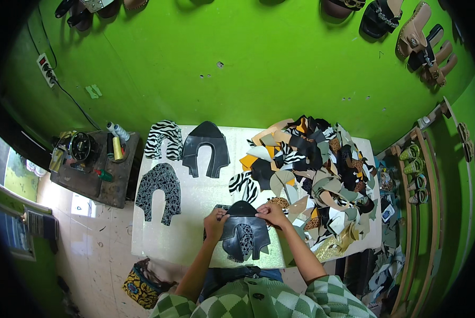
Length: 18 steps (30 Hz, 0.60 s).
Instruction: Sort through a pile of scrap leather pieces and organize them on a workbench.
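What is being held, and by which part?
A dome-shaped black leather-like piece, held near its lower corners: left hand at the left, right hand at the right.

From where I stand I can read no lettering, number or sign anywhere, and the tiny dark mark point(380, 54) on the green wall point(280, 69), toward two o'clock, is too small for me to make out.

A round-topped black piece point(242, 209) is lying over black cutouts point(260, 236) and grey-patterned pieces point(246, 239), all resting near the front edge of the worktop point(200, 193).
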### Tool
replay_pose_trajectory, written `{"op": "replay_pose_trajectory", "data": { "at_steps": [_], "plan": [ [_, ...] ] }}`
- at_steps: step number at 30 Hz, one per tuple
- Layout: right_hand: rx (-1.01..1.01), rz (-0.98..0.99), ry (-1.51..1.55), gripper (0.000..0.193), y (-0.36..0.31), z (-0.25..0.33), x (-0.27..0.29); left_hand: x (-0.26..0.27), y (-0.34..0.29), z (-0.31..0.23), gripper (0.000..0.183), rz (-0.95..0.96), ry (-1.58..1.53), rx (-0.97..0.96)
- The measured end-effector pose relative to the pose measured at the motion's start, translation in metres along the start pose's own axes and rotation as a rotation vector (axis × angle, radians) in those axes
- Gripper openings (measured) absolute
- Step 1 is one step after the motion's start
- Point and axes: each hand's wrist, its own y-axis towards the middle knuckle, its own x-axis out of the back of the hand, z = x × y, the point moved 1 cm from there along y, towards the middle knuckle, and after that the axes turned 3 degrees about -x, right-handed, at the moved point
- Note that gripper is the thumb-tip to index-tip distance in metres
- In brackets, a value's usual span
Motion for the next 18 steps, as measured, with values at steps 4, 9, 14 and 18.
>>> {"op": "replay_pose_trajectory", "data": {
  "at_steps": [4,9,14,18],
  "plan": [
    [0.03,-0.058,-0.011,0.015,-0.002,-0.004,-0.006,-0.002,0.0,-0.003,0.017,0.039,-0.017,0.056],
    [0.062,-0.201,-0.069,0.015,-0.011,-0.002,-0.015,-0.009,0.002,-0.005,0.02,0.07,0.142,-0.06],
    [0.093,-0.127,-0.011,0.027,-0.02,0.016,-0.01,-0.013,0.0,0.004,0.021,0.06,0.245,-0.072],
    [0.061,-0.118,-0.081,0.034,-0.017,0.01,-0.01,-0.016,-0.003,-0.005,0.018,0.087,0.183,-0.152]
  ]
}}
